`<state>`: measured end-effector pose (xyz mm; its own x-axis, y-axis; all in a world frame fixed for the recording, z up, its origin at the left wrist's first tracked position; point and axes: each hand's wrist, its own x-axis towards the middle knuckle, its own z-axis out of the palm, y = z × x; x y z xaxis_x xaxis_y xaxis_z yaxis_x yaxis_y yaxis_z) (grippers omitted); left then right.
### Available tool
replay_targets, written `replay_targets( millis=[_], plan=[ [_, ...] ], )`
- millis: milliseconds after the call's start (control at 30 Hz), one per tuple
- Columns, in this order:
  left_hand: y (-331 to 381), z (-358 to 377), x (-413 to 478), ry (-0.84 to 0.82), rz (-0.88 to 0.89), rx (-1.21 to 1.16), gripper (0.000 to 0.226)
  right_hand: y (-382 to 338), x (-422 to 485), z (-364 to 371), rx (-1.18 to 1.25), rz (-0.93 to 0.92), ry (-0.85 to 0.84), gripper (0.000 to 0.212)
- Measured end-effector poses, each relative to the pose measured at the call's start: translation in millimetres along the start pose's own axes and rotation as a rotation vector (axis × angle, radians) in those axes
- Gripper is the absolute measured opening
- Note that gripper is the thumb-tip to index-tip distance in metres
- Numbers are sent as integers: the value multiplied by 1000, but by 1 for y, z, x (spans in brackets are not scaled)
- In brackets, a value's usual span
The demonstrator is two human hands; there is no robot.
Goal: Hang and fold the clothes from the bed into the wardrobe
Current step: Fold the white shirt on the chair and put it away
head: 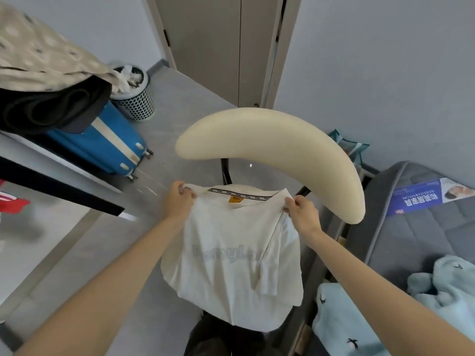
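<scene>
A cream white T-shirt (231, 258) with pale lettering and an orange neck label hangs in front of me, held up by its shoulders. My left hand (180, 199) grips the left shoulder of the shirt. My right hand (300, 211) pinches the right shoulder. The shirt hangs over a chair whose curved cream backrest (270, 145) arches just beyond my hands. On the right lies the bed (421, 227) with a grey mattress and light blue clothing (442, 286) on it. The wardrobe is not clearly in view.
A blue suitcase (102, 147) stands on the floor at left, with dark and patterned clothes piled above it. A perforated bin (133, 96) sits behind it. A closed door (218, 47) is straight ahead. A dark bar (59, 186) crosses the left side.
</scene>
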<state>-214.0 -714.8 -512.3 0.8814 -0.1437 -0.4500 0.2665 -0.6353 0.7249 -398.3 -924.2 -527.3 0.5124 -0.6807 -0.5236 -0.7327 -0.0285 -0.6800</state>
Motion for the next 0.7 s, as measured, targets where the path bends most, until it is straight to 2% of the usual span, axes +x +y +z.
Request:
replay_targets(
  millis=[67, 133, 300, 433, 500, 600, 700],
  plan=[
    [-10, 21, 18, -85, -15, -101, 43, 12, 19, 15, 16, -11, -15, 23],
    [-25, 39, 25, -151, 21, -108, 51, 25, 29, 26, 52, -10, -30, 29],
    [-97, 97, 2, -373, 46, 65, 41, 78, 42, 49, -9, 88, 9, 28],
    [-146, 140, -38, -536, 8, 165, 30, 119, 39, 65, -84, 130, -91, 29],
    [-166, 161, -55, -612, -14, 180, 32, 132, 41, 74, -107, 131, -144, 26],
    [-185, 184, -69, -615, 20, 267, 46, 140, 48, 86, -157, 153, -184, 27],
    [-195, 203, -82, -528, 103, 461, 64, 147, 62, 97, -141, 184, -196, 30]
  ],
)
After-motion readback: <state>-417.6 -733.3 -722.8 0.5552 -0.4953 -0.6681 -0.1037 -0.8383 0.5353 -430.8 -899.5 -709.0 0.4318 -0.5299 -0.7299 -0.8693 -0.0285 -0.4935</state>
